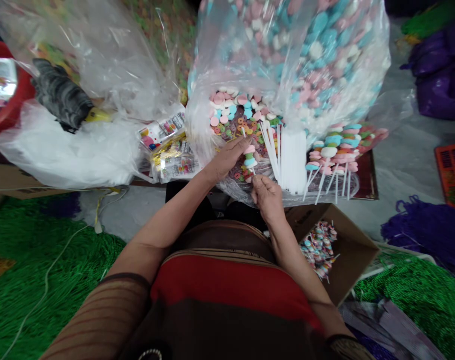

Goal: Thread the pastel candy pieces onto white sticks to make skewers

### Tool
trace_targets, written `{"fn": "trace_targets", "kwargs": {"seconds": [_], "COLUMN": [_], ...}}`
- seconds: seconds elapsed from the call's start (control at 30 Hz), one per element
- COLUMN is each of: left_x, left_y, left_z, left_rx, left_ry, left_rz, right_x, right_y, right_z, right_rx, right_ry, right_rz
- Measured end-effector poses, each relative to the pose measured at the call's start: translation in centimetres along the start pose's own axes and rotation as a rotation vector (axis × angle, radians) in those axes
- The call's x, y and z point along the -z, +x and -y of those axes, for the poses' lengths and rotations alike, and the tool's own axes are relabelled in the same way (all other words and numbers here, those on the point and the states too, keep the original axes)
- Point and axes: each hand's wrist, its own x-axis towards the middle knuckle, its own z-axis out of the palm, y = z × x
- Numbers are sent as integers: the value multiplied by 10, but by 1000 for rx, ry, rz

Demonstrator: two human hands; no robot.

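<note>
My right hand (268, 196) is closed on the lower part of a thin white stick. Pink, green, blue and white candies are threaded on this candy stick (250, 159). My left hand (231, 156) reaches over the loose candy, its fingers at the stick's upper end; what its fingertips grip, if anything, is hidden. Loose pink, white and blue candies (233, 107) and small rings (246, 125) lie just beyond the hands. Right of them are loose white sticks (271, 150) and a stack of white sticks (294, 160). Filled candy sticks (334, 150) are piled at the table's right end.
Large clear candy bags (325, 55) stand at the back. Printed packets (177, 155) and a white plastic bag (77, 145) lie left, near a grey-black glove-like item (64, 95) and a red basin (23, 97). An open cardboard box (353, 255) holds wrapped candy sticks below right.
</note>
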Motion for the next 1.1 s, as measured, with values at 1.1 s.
{"fn": "trace_targets", "kwargs": {"seconds": [1.1], "left_x": [-1], "left_y": [0], "left_z": [-1], "left_rx": [-31], "left_ry": [36], "left_rz": [-123], "right_x": [3], "right_y": [6], "right_z": [20], "right_rx": [270], "right_ry": [-289], "right_rz": [-120]}}
